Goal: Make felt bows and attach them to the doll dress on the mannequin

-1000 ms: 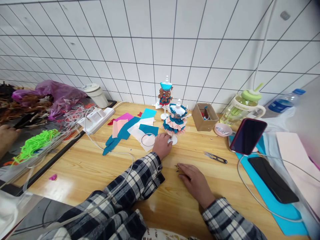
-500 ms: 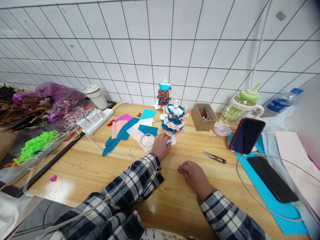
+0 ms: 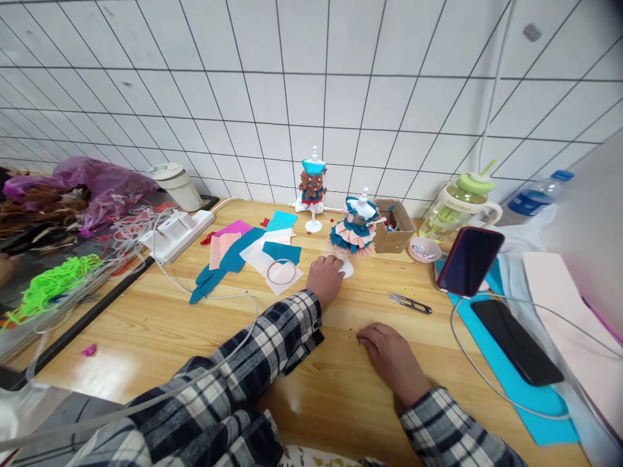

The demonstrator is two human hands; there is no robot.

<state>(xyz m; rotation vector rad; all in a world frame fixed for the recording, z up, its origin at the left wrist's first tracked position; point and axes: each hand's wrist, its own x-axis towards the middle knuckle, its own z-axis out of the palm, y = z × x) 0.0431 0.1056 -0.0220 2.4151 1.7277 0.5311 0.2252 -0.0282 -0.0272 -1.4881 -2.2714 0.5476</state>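
Note:
My left hand has its fingers closed at the white round base of a small dress form. That form wears a ruffled dress in teal and pale pink, and it stands upright but leans slightly. My right hand rests on the table with fingers curled together; a tiny dark bit shows at the fingertips, too small to name. Behind stands a second small dress form with a turquoise, brown and red outfit. Black thread snips lie beyond my right hand.
Fabric pieces and a wire ring lie left of my left hand. A cardboard box, pink dish, drink jug and two phones are rightward. A cable crosses my left sleeve.
My left hand and the ruffled dress form have shifted right, so the form now partly covers the cardboard box. My right hand has moved slightly right. The view has turned a little.

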